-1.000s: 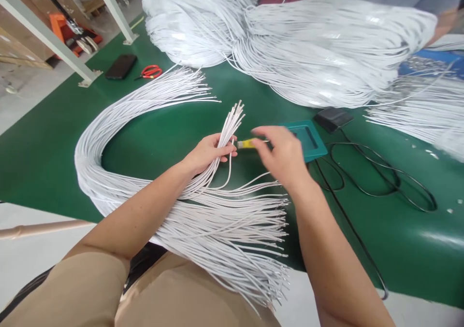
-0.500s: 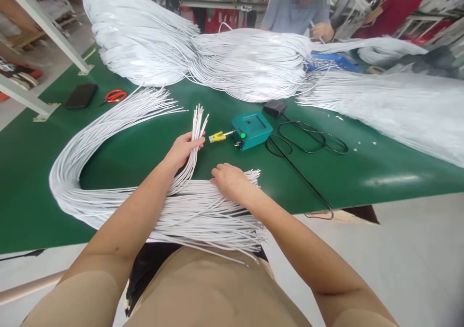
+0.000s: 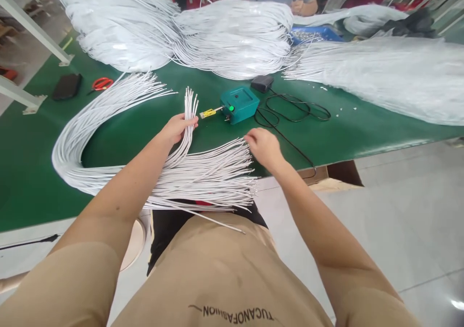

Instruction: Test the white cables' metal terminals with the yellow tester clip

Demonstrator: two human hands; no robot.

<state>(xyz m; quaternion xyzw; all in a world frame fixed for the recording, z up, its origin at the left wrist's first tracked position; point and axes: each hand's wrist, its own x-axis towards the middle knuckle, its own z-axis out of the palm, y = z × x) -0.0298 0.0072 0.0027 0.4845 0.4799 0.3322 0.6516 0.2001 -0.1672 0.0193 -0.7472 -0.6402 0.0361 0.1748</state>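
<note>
Your green surface (image 3: 145,129) carries nearly everything here, its near edge just in front of your body. Across its far side sprawls a large heap of white cables (image 3: 232,37), with a second white pile (image 3: 384,80) to the right; lying back there, both seem kept out of the way of your elbows. Nearer you, a long white bundle (image 3: 63,153) bends into a U, one set of ends resting flat, the other running beneath your left forearm into a loose fan (image 3: 206,177). The fan's nearest strands reach past the edge toward your front, probably because the spread needs more room than the surface gives.

A smaller upright bunch (image 3: 190,106) rises off that bundle in your left hand (image 3: 176,128); that grip is wrapped round it below the tips, likely to keep those strands apart from the fan. Your right hand (image 3: 264,148) is at the fan's farthest ends, fingertips touching or nearly so; I cannot tell whether that grip pinches a strand.

A teal box (image 3: 246,102) sits just beyond, presumably for easy reach. To your left lie a black case (image 3: 67,86) and red-handled scissors (image 3: 102,83), apparently parked aside. Smallest are the box's yellow piece (image 3: 208,113), pointing toward the upright bunch, and its green button (image 3: 231,108), facing you.
</note>
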